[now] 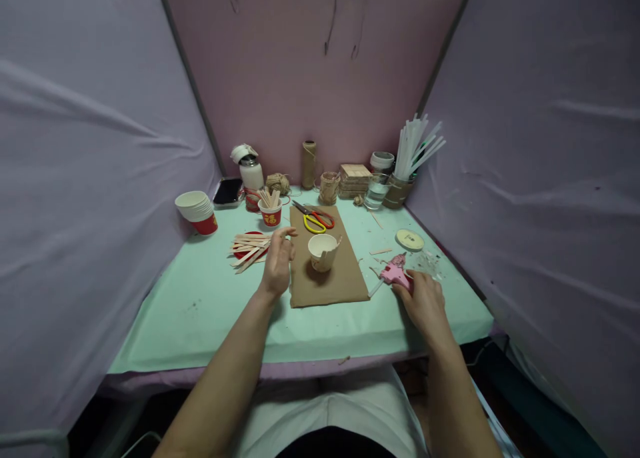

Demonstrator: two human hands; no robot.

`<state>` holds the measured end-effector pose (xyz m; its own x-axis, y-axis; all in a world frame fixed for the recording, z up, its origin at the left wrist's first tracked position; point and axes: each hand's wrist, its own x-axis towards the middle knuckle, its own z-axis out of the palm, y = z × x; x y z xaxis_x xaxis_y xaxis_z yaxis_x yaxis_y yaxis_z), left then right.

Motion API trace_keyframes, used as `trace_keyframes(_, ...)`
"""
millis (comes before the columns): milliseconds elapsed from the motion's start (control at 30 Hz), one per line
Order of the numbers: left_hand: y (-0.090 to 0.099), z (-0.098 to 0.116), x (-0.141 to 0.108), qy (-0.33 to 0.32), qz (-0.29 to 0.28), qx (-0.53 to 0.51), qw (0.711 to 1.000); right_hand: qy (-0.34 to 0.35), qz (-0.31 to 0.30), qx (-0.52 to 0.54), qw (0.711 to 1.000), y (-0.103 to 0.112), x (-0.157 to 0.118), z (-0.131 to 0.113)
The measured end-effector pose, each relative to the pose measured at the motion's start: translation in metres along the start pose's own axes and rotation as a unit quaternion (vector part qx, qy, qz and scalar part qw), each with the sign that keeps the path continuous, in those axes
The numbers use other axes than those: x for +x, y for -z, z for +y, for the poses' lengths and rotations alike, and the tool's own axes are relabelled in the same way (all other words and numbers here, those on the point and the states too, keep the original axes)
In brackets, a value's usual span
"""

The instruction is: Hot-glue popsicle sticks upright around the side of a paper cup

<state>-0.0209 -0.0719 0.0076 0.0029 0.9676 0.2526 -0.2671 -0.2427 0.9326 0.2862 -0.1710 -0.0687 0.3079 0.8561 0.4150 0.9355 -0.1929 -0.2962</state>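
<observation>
On the right of the table, my right hand is closed around the handle of a pink hot glue gun, with a glue stick poking out of its back end. My left hand is raised at the left edge of a brown cardboard sheet, fingers apart and loosely bent, holding nothing. A pale paper cup with small wooden pieces at its side sits on the cardboard, touched by neither hand. Behind it lie scissors with yellow and red handles.
Craft sticks lie left of my left hand; a red cup holds more. Stacked paper cups stand far left. Along the back are twine, a water glass and glue sticks. A round lid lies right.
</observation>
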Motion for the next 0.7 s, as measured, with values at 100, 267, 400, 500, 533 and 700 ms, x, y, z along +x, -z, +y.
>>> trace_keyframes(100,0.003,-0.003,0.006,-0.018,0.003,-0.06,0.998,-0.003,-0.012,-0.019,1.0,-0.006,0.003,0.001)
trace_keyframes(267,0.011,0.0,0.013,0.109,0.006,-0.142,0.984,-0.001,-0.002,0.025,1.0,-0.004,0.006,-0.002)
trace_keyframes(400,0.015,0.007,0.014,0.183,0.006,-0.205,0.962,-0.037,0.051,0.165,0.984,0.018,0.006,-0.017)
trace_keyframes(500,0.017,0.009,0.015,0.205,0.011,-0.25,0.946,-0.108,0.065,0.317,0.94,0.04,0.005,-0.035)
trace_keyframes(533,0.018,0.009,0.016,0.206,0.01,-0.265,0.942,-0.13,0.06,0.372,0.917,0.047,0.003,-0.041)
trace_keyframes(700,0.021,0.008,0.018,0.206,-0.014,-0.329,0.921,-0.158,0.039,0.556,0.815,0.061,-0.01,-0.067)
